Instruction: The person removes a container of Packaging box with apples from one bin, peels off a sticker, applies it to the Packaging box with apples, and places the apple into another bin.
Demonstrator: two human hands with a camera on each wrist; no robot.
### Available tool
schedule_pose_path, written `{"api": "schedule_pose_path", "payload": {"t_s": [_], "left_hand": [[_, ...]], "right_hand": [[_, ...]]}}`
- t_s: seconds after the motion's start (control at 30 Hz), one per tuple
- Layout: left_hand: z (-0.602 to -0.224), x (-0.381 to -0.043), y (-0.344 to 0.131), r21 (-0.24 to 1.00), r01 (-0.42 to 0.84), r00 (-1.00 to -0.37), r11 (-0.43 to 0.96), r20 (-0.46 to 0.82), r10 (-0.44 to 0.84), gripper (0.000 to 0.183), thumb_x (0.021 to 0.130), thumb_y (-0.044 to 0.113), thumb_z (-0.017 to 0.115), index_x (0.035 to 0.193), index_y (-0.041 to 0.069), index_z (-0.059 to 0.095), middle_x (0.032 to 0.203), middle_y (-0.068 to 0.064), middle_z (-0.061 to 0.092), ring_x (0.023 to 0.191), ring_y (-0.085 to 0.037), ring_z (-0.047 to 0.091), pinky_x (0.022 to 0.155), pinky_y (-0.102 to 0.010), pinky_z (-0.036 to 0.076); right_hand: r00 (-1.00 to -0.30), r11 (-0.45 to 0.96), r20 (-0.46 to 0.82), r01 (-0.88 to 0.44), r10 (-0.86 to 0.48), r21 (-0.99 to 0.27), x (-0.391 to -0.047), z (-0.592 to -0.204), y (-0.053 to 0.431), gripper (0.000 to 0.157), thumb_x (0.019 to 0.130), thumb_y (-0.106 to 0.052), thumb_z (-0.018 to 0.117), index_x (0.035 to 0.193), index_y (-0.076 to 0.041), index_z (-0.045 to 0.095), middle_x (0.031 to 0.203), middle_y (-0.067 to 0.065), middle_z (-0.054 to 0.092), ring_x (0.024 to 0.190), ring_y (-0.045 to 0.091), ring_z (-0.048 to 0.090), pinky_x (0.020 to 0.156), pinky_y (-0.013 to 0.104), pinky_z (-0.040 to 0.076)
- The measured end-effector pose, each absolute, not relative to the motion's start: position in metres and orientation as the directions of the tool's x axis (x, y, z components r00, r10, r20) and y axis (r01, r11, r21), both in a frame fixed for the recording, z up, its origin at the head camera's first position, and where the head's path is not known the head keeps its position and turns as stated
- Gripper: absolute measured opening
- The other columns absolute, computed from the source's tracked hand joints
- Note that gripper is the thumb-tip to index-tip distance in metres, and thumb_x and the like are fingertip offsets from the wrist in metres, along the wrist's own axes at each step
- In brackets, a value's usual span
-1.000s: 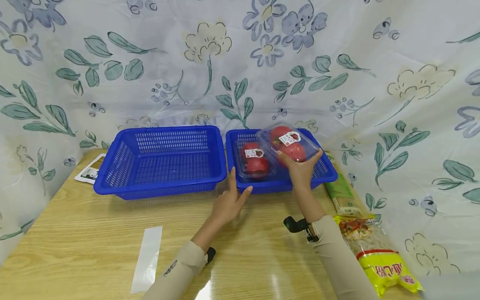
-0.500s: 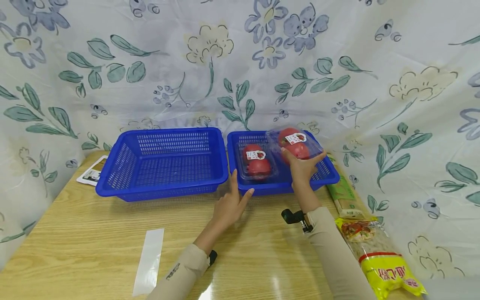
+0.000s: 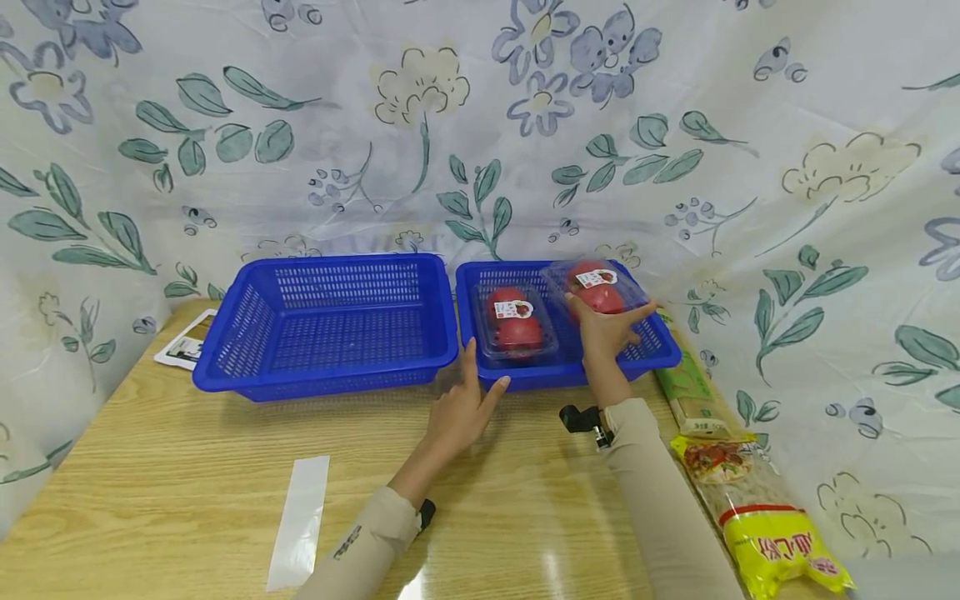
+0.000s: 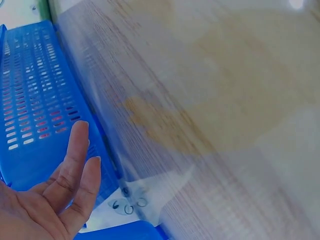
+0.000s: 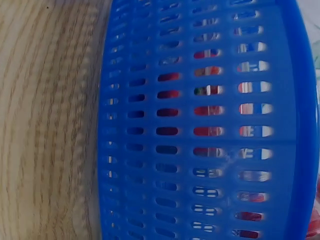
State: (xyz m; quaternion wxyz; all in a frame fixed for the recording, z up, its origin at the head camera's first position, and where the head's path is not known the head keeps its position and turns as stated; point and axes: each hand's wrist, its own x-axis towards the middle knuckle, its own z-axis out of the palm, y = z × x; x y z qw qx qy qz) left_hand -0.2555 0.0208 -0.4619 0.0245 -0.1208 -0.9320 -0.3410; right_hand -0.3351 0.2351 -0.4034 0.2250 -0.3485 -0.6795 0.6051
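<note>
In the head view a clear plastic pack of tomatoes [image 3: 602,289] sits in the right half of the smaller blue basket [image 3: 547,379], slightly tilted. My right hand [image 3: 604,335] holds its near side, thumb at the left and a finger stretched to the right. A second tomato pack [image 3: 517,323] lies in the same basket's left half. At the basket's near left corner, my left hand [image 3: 459,410] has thumb and forefinger spread, the forefinger at the rim. In the left wrist view those extended fingers [image 4: 77,165] are beside the slotted basket wall. The right wrist view shows only the basket wall [image 5: 280,125], with red behind its slots.
A larger blue basket [image 3: 345,337] stands close on the left, with a white-edged packet [image 3: 183,343] behind its left end. A green packet [image 3: 690,383] and a yellow noodle bag [image 3: 761,508] line the right side. A white strip [image 3: 300,521] lies on the wooden table [image 3: 187,475].
The right hand has lowered the tomato pack into the basket, moving it slightly right and levelling it. The left hand has stayed at the basket corner.
</note>
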Motion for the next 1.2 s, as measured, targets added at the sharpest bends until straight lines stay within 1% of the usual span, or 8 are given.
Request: {"api": "schedule_pose_path", "payload": {"t_s": [0.2,0.3,0.37,0.53,0.6,0.7,0.9,1.2], "left_hand": [[-0.463,-0.256,0.021,0.634,0.243,-0.969,0.734,0.121,0.217,0.086,0.101,0.061,0.038,0.16,0.018,-0.007,0.055,0.0,0.052,0.047,-0.015,0.052,0.047,-0.034,0.042],[-0.463,-0.256,0.021,0.634,0.244,-0.968,0.734,0.117,0.222,0.086,0.101,0.062,0.037,0.16,0.018,-0.007,0.055,0.0,0.052,0.046,-0.015,0.051,0.046,-0.033,0.04],[-0.462,-0.256,0.021,0.632,0.247,-0.967,0.735,0.115,0.226,0.086,0.101,0.062,0.037,0.16,0.017,-0.008,0.055,0.001,0.051,0.046,-0.015,0.051,0.045,-0.033,0.039],[-0.461,-0.255,0.022,0.634,0.249,-0.966,0.732,0.112,0.231,0.086,0.101,0.062,0.036,0.16,0.017,-0.008,0.055,0.001,0.052,0.046,-0.014,0.051,0.045,-0.032,0.039],[-0.461,-0.255,0.022,0.637,0.248,-0.966,0.73,0.111,0.232,0.086,0.101,0.062,0.036,0.16,0.017,-0.008,0.055,0.0,0.052,0.046,-0.015,0.051,0.045,-0.032,0.039],[-0.461,-0.255,0.021,0.638,0.249,-0.966,0.729,0.112,0.232,0.086,0.101,0.063,0.035,0.16,0.017,-0.008,0.056,0.0,0.052,0.046,-0.015,0.051,0.044,-0.032,0.039],[-0.462,-0.255,0.021,0.636,0.25,-0.966,0.73,0.112,0.233,0.086,0.101,0.063,0.036,0.16,0.017,-0.008,0.055,0.0,0.051,0.045,-0.015,0.051,0.044,-0.032,0.039],[-0.461,-0.255,0.02,0.649,0.241,-0.967,0.721,0.102,0.232,0.087,0.1,0.064,0.035,0.16,0.018,-0.009,0.054,0.001,0.05,0.043,-0.015,0.049,0.042,-0.031,0.037]], "right_hand": [[-0.632,0.031,-0.134,0.243,0.763,-0.969,-0.339,-0.404,0.237,0.135,0.069,-0.042,0.089,0.156,-0.037,-0.014,0.158,0.03,0.004,0.142,0.046,0.031,0.116,0.054,0.03],[-0.627,0.028,-0.146,0.258,0.765,-0.966,-0.34,-0.403,0.237,0.134,0.07,-0.042,0.089,0.156,-0.037,-0.014,0.159,0.032,0.0,0.142,0.047,0.032,0.116,0.053,0.03],[-0.629,0.026,-0.153,0.265,0.762,-0.964,-0.34,-0.404,0.236,0.135,0.07,-0.042,0.089,0.156,-0.037,-0.016,0.159,0.032,-0.004,0.143,0.048,0.029,0.117,0.053,0.029],[-0.637,0.015,-0.183,0.291,0.749,-0.957,-0.342,-0.407,0.237,0.137,0.071,-0.041,0.088,0.155,-0.037,-0.02,0.159,0.032,-0.014,0.148,0.048,0.014,0.119,0.054,0.021],[-0.638,0.004,-0.194,0.295,0.745,-0.955,-0.343,-0.408,0.238,0.137,0.072,-0.04,0.088,0.155,-0.036,-0.021,0.159,0.032,-0.015,0.15,0.047,0.006,0.12,0.053,0.019],[-0.637,-0.011,-0.209,0.3,0.742,-0.954,-0.345,-0.409,0.237,0.137,0.072,-0.04,0.088,0.155,-0.036,-0.021,0.16,0.032,-0.015,0.151,0.045,0.0,0.12,0.052,0.018],[-0.623,-0.008,-0.22,0.324,0.751,-0.946,-0.348,-0.412,0.237,0.136,0.071,-0.04,0.088,0.156,-0.035,-0.018,0.16,0.031,-0.009,0.15,0.046,0.003,0.12,0.053,0.019],[-0.625,-0.021,-0.263,0.367,0.734,-0.93,-0.348,-0.411,0.236,0.138,0.072,-0.041,0.088,0.155,-0.034,-0.023,0.159,0.032,-0.011,0.149,0.049,0.004,0.12,0.052,0.02]]}}
